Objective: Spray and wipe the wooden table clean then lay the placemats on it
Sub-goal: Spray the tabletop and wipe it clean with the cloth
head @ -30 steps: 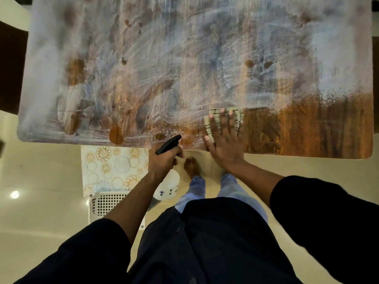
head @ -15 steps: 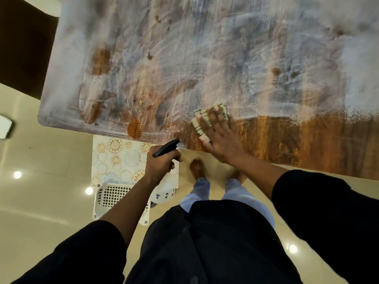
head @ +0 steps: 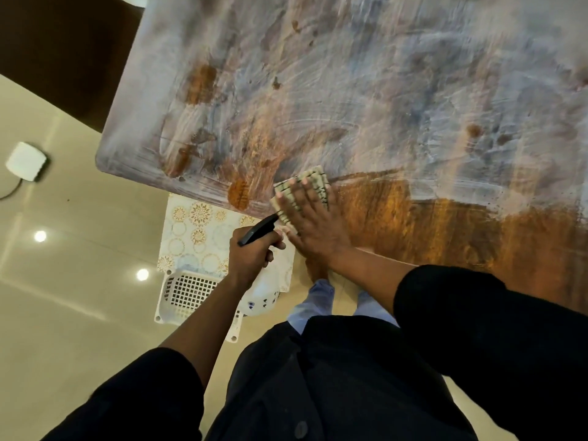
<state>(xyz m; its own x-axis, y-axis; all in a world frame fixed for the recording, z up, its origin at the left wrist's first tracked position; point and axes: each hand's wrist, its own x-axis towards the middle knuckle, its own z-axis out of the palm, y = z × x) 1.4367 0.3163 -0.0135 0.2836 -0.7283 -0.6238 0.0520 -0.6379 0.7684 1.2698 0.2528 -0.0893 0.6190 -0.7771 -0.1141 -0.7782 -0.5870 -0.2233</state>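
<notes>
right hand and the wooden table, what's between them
In the head view, a folded checked cloth lies flat between the right hand and the brown wooden table; the straight fingers press it down.

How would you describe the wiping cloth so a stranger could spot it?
Find the wooden table, then its near edge. The right hand presses flat on the cloth there. It is pale with a dark grid pattern, where white film meets clean wood.
</notes>
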